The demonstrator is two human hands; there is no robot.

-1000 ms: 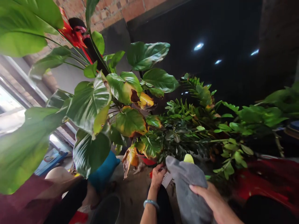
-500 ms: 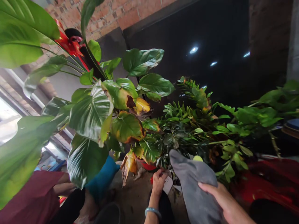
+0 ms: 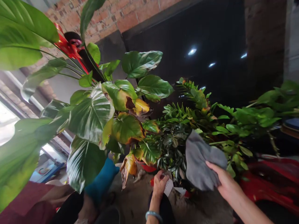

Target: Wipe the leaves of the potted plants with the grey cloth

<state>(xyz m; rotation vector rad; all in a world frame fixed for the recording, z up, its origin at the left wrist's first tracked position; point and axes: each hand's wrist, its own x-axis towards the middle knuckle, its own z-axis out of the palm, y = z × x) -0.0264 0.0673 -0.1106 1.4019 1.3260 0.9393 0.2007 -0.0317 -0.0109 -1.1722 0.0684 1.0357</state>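
Observation:
A grey cloth (image 3: 203,163) hangs bunched in my right hand (image 3: 225,180), the thumb lying across its front. The cloth's upper end is close against the green foliage behind it. Lower and to the left, my left hand (image 3: 160,183), with a pale bangle at the wrist, has its fingers curled together beside a small dark-leaved plant (image 3: 171,155). Whether anything is between those fingers is hidden. Just right of that hand lies a white card (image 3: 168,186). A wilted brown-yellow leaf (image 3: 128,166) droops to the left of my left hand.
A large leafy plant (image 3: 91,118) with a red ribbon (image 3: 70,49) fills the left. Behind stands a glossy dark panel (image 3: 177,40) below a brick wall (image 3: 133,15). Another person in maroon (image 3: 25,199) sits at lower left. A red object (image 3: 275,177) stands at right.
My right hand has swung the grey cloth up and to the right, and the cloth now hangs shorter and more bunched. My left hand has barely moved.

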